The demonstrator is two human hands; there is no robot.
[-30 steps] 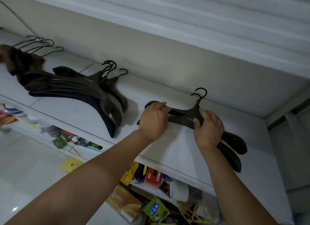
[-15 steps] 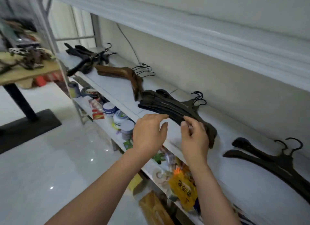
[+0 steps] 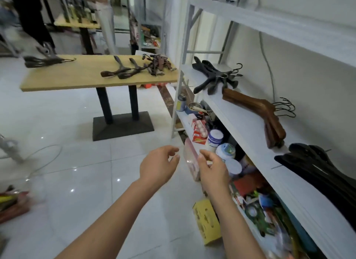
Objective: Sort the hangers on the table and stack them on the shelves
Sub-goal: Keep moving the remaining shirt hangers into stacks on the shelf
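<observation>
Left hand [image 3: 158, 168] and right hand [image 3: 212, 170] are hanging loose and empty, three sorted hanger stacks [image 3: 256, 108] are resting on the shelf [image 3: 248, 127], and several hangers [image 3: 123, 71] are lying uncollected on the table [image 3: 77, 81].

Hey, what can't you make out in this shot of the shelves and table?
Head view.
Nearest black hangers: cut off by the right edge, count unclear.
Tangled hanger pile on the table: too small to count.
Lower-left bundle on the floor: blurred, cut by the left edge.
</observation>
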